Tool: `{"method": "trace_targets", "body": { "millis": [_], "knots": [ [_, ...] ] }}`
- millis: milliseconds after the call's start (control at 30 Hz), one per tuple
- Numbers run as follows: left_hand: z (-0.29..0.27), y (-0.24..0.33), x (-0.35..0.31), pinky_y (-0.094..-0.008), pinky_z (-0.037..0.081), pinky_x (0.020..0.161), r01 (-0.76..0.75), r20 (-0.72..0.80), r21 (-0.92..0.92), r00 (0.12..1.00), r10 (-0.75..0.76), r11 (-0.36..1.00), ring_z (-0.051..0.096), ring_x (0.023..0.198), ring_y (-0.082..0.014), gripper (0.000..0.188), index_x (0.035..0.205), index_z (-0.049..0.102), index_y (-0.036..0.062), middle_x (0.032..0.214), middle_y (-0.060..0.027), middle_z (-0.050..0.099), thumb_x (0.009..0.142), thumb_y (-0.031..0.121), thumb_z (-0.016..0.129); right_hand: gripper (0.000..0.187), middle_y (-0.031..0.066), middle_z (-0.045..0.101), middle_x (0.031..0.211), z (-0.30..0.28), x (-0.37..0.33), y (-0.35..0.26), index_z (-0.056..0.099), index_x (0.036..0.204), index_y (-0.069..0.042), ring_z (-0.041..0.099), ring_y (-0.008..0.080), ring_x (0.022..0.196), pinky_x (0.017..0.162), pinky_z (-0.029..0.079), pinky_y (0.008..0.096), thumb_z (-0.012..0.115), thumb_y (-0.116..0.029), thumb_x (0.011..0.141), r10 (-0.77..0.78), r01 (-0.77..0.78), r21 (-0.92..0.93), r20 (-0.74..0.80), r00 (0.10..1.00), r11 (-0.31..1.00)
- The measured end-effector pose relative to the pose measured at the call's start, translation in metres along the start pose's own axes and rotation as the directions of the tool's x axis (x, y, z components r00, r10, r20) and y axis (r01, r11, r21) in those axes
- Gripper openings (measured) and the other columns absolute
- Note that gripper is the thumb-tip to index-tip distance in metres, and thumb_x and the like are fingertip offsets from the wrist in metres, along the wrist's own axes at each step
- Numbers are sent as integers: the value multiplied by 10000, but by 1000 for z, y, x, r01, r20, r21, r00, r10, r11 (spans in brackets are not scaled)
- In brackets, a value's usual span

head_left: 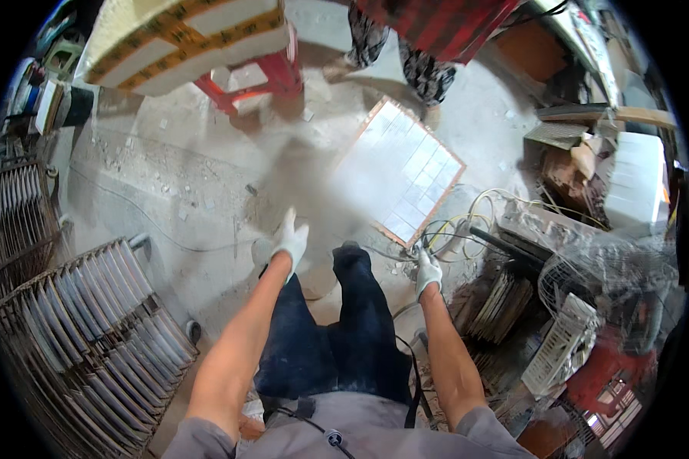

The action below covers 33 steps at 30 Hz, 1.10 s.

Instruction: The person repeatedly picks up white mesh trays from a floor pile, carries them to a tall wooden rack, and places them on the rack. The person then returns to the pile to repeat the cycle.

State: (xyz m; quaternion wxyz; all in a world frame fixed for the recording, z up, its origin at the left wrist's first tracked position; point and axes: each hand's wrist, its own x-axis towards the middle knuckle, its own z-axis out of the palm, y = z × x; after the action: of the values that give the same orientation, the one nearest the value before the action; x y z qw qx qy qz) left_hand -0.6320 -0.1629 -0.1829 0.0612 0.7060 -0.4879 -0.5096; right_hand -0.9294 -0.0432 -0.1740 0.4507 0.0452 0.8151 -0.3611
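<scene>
My left hand (pixel 291 239), in a white glove, hangs in front of my left leg, thumb and fingers apart and holding nothing. My right hand (pixel 429 272), gloved too, is closed beside the near corner of a board of white tiles (pixel 417 172) with a brown edge. Thin dark and yellow cables (pixel 455 239) run by its fingertips; whether it grips a cable or something else I cannot make out. The board lies at an angle between me and another person's legs (pixel 425 73). A blurred patch hides part of its left side.
Metal racks of stacked slats (pixel 92 329) stand at the left. A red stool (pixel 272 76) bears a taped foam box (pixel 184 46) at the far left. At the right are a white box (pixel 634 180), a plastic crate (pixel 563 344), a wire fan guard (pixel 589 271) and debris. A cable crosses the dusty floor.
</scene>
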Motion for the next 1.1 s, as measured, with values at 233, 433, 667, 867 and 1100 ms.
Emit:
{"method": "trace_targets", "body": {
  "millis": [233, 433, 667, 867, 1100],
  "knots": [
    [42, 76, 70, -316, 288, 962, 60, 20, -61, 998, -59, 996, 372, 1173, -278, 609, 1302, 255, 42, 1273, -189, 374, 721, 63, 436, 361, 71, 537, 838, 39, 71, 35, 482, 1041, 1, 497, 149, 590, 512, 403, 267, 522, -278, 815, -42, 70, 138, -193, 980, 988],
    [59, 67, 97, -298, 324, 933, 57, 7, -112, 998, -56, 992, 420, 1135, -268, 608, 1260, 335, 18, 1226, -181, 433, 664, 55, 449, 366, 70, 524, 857, 40, 69, 33, 463, 1092, 19, 491, 133, 646, 520, 426, 247, 506, -234, 831, -56, 92, 194, -181, 982, 977],
    [63, 74, 85, -344, 369, 887, 136, -53, 7, 989, -135, 991, 473, 1063, -307, 612, 1266, 362, 135, 1184, -167, 476, 671, 141, 500, 326, 62, 497, 805, 25, 87, 46, 497, 1033, 36, 491, 145, 686, 544, 436, 265, 505, -215, 826, -2, 19, 249, -70, 998, 968],
    [64, 63, 83, -357, 382, 870, 117, -19, 63, 993, -116, 991, 489, 1032, -327, 620, 1289, 324, 159, 1149, -172, 500, 702, 209, 516, 342, 79, 509, 804, 6, 93, 43, 494, 1053, 39, 506, 159, 671, 543, 435, 278, 510, -212, 820, 14, -14, 231, -1, 1000, 973],
    [79, -4, 77, -283, 312, 949, -103, -238, -288, 971, 33, 952, 451, 1103, -193, 549, 1270, 330, 32, 1189, -116, 493, 746, -37, 479, 393, 92, 551, 868, 3, 52, -6, 442, 1156, 6, 522, 132, 651, 559, 445, 262, 547, -116, 797, -132, 124, -97, -75, 988, 988]
  ]
}}
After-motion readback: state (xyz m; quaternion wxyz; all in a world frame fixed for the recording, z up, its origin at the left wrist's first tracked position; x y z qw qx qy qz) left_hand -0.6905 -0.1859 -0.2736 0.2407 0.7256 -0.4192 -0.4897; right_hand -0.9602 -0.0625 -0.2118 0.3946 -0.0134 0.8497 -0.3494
